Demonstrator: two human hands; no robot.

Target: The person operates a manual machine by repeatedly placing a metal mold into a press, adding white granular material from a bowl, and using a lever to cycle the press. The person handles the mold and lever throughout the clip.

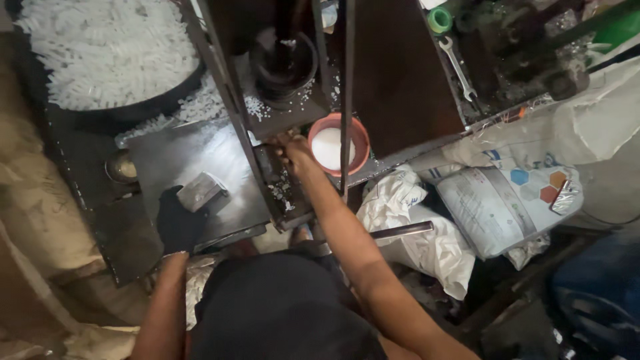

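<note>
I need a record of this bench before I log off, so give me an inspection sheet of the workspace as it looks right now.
Surface: dark metal plate, shiny in the middle, white granules scattered along its edges.
Job's things: grey metal block on the plate; orange bowl holding white powder or granules.
Clutter: large pan of white pieces, small metal cup, spanner, green ring.
Grippers: left hand in a black glove, touching the block; right hand bare, fingers at the press frame beside the bowl.
Cables: nothing seen.
Surroundings: printed white sacks on the floor to the right, dark press column above.
</note>
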